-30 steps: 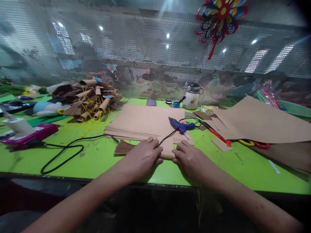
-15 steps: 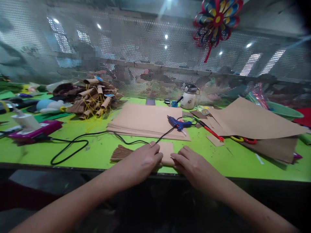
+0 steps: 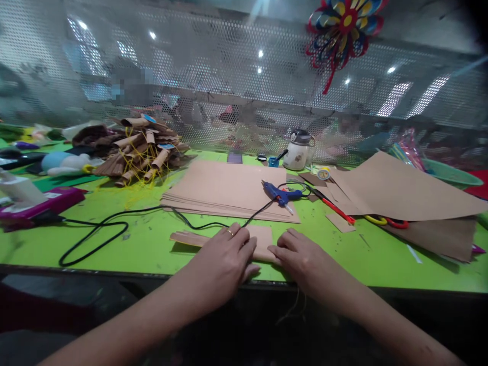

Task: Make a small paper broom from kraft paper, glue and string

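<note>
A strip of folded brown kraft paper (image 3: pixel 263 241) lies at the front edge of the green table. My left hand (image 3: pixel 226 254), with a ring on one finger, bends over its middle and grips it. Past that hand the paper's layered left end sticks out, slightly raised. At the other end, my right hand (image 3: pixel 301 256) pinches the paper's near right corner between thumb and fingers. The fingertips' undersides are hidden. Just behind the paper, a black cord runs to a blue glue gun (image 3: pixel 280 194), which rests on a stack of brown paper sheets (image 3: pixel 229 183).
To the left are a heap of pleated paper pieces with yellow string (image 3: pixel 145 152) and a purple power strip (image 3: pixel 49 206). Scissors (image 3: pixel 385 221) lie partly under large paper sheets (image 3: pixel 404 188) at right. A lidded bottle (image 3: pixel 297 150) stands at the back.
The paper's left end, fanned out in many pleats before, now shows as a few flatter layers. Both hands keep their places on it. The view has shifted slightly.
</note>
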Demonstrator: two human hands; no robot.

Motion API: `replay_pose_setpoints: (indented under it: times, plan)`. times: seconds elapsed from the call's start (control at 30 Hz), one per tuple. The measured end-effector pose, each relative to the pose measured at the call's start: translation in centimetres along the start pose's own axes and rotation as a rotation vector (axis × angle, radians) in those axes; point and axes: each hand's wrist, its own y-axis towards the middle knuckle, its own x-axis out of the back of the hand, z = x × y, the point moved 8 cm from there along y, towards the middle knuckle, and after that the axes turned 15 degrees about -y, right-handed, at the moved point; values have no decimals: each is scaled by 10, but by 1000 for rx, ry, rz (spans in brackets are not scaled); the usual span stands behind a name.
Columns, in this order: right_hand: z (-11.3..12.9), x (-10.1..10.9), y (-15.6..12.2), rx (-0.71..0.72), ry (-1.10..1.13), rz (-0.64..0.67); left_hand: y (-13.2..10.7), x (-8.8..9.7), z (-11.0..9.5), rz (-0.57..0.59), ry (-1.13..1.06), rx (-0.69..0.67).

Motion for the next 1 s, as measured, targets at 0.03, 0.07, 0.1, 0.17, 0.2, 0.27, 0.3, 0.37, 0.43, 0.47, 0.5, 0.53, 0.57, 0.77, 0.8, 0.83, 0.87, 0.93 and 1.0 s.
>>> replay_pose_setpoints:
  times: [0.03,0.07,0.1,0.17,0.2,0.27,0.3,0.37,0.43,0.47,0.5,0.53,0.57,0.77,0.8,0.83,0.87,0.93,1.0]
  plan:
    - [-1,-1,0,2,7,2,-1,-2,0,-11,-8,1]
    - [-3,-2,1,-1,21,5,-2,-4,1,-17,-28,5]
    - [-4,-3,1,-7,39,12,-2,-5,4,-23,-60,14]
    - [-7,-6,1,-30,93,19,-1,-5,11,-37,-135,49]
    - [-8,-7,1,-51,129,14,0,-4,14,-44,-168,63]
    - [-13,-8,0,-106,208,-24,3,-1,18,-39,-206,67]
    - [-16,-8,-1,-133,243,-48,5,0,18,-34,-211,64]
    - [-18,-7,-3,-158,286,-99,8,4,19,-28,-206,71]
    - [-17,-3,-4,-132,287,-151,9,6,21,-24,-200,98]
    - [-16,-2,-5,-110,277,-170,10,7,22,-20,-201,110]
    - [-16,-1,-5,-90,266,-182,10,7,23,-11,-205,119]
    - [-16,0,-6,-76,253,-185,11,6,24,1,-209,128]
    - [-16,-1,-6,-65,243,-171,11,5,26,15,-213,138]
    - [-25,-10,-3,-33,242,-91,12,-4,35,44,-234,160]
    - [-27,-10,-2,-33,246,-85,12,-4,35,37,-228,153]
    - [-28,-11,0,-32,246,-70,13,-5,36,29,-212,146]
    - [-30,-12,2,-32,239,-49,15,-5,36,25,-186,141]
    - [-32,-14,6,-28,207,-7,17,-6,36,22,-117,135]
    - [-34,-17,9,-29,164,20,19,-6,34,31,-56,126]
